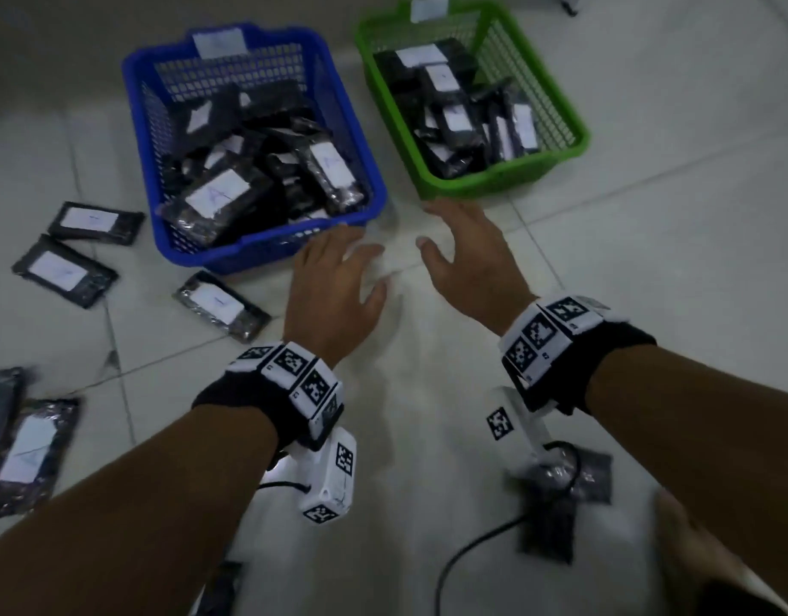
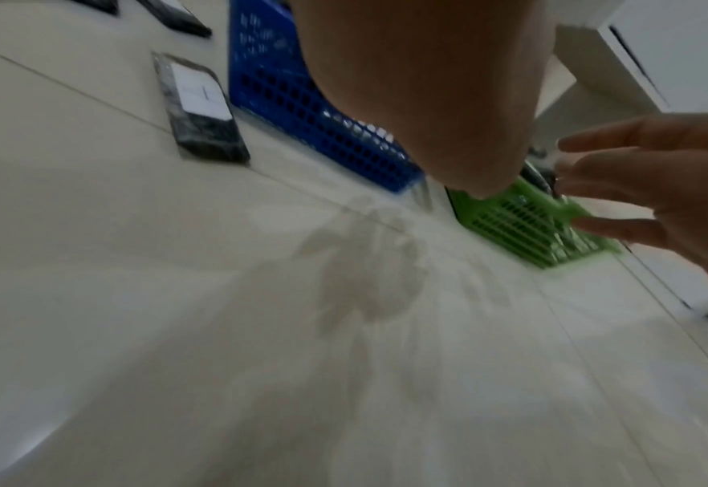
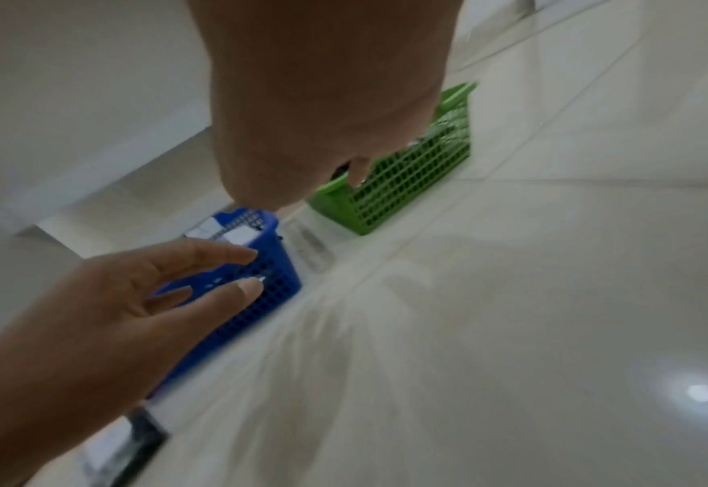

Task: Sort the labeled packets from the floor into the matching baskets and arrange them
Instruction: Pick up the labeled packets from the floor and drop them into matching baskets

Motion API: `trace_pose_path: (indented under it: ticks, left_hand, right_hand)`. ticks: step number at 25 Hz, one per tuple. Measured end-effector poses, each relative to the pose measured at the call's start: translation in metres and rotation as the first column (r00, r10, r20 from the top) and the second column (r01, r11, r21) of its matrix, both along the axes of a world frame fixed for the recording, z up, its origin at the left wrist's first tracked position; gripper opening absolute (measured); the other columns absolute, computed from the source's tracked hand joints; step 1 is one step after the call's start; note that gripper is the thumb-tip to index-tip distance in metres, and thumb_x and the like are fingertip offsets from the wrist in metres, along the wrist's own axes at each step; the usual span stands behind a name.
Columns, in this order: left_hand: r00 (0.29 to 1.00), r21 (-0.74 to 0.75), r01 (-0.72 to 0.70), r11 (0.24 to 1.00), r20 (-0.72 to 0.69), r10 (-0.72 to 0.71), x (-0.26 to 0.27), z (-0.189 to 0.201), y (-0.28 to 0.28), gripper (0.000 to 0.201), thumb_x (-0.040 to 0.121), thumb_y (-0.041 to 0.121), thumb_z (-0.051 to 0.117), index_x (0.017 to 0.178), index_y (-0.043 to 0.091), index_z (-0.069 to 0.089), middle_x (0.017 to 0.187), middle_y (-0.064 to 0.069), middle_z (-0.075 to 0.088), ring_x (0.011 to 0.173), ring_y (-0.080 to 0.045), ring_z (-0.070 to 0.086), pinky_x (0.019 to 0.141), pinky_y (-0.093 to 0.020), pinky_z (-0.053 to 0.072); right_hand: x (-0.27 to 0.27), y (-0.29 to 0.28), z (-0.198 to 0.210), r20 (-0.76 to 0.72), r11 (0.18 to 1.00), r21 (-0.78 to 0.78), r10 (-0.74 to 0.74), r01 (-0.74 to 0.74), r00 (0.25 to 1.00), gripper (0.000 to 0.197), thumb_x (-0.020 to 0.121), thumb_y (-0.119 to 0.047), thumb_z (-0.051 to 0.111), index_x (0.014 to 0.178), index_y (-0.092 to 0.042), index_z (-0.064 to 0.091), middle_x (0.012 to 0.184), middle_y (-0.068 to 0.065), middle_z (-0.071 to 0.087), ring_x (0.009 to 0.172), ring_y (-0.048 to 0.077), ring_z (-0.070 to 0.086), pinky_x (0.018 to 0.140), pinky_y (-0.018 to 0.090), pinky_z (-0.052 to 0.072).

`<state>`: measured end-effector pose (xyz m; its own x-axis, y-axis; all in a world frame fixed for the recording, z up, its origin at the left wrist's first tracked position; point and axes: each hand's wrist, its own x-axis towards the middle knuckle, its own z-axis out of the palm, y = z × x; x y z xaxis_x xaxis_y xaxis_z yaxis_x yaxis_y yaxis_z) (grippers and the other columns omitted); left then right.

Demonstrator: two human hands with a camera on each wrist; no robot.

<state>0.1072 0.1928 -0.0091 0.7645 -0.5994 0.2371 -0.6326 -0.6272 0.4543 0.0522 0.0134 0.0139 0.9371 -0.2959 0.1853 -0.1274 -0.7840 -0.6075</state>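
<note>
Left hand [image 1: 334, 277]: empty, fingers loose, below blue basket [image 1: 267, 255].
Right hand [image 1: 468, 255]: empty, fingers spread, below green basket [image 1: 472, 182].
Floor packets [image 1: 221, 306]: frame left.

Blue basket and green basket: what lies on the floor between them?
Only bare floor tile lies between the blue basket and the green basket; no packet lies there. The head view shows this best.

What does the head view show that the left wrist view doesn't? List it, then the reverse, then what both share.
Head only: packets inside the blue basket and green basket, wrist bands, more loose packets at far left, and a cable.
Left wrist only: a white unit beyond the baskets.
Both: the two baskets, open left hand and right hand, and the packet nearest the blue basket.
</note>
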Motion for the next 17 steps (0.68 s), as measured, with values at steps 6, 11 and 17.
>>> trace_pose_path:
  ticks: [6,11,17]
  left_hand:
    - [0.908,0.07,0.404,0.912,-0.153,-0.39,-0.11,-0.02,-0.047,0.04,0.081,0.042,0.065,0.112,0.018,0.068,0.124,-0.006,0.062,0.12,-0.026,0.053,0.099,-0.039,0.037]
    - [0.772,0.147,0.62,0.771,-0.288,-0.566,-0.173,-0.032,-0.065,0.051,0.076,0.058,0.065,0.109,0.02,0.067,0.107,-0.002,0.061,0.101,-0.023,0.056,0.08,-0.037,0.044]
    - [0.812,0.143,0.536,0.832,-0.359,-0.461,-0.21,-0.038,-0.066,0.075,0.065,0.069,0.065,0.116,0.015,0.052,0.107,-0.004,0.059,0.094,-0.024,0.056,0.071,-0.039,0.05]
  right_hand:
    - [-0.175,-0.05,-0.006,-0.356,0.989,-0.109,-0.135,0.102,0.925,0.042,0.092,-0.028,0.061,0.132,-0.019,0.055,0.136,0.0,0.054,0.125,0.017,0.052,0.101,0.034,0.046]
    - [-0.253,-0.044,-0.024,-0.594,0.994,-0.062,-0.112,0.093,0.797,0.048,0.084,-0.026,0.066,0.131,-0.022,0.057,0.133,-0.003,0.058,0.119,0.018,0.055,0.095,0.031,0.046]
    - [-0.277,-0.043,-0.037,-0.589,0.994,-0.039,-0.107,0.104,0.801,0.046,0.082,-0.029,0.064,0.127,-0.019,0.062,0.119,0.002,0.065,0.11,0.023,0.058,0.091,0.038,0.049]
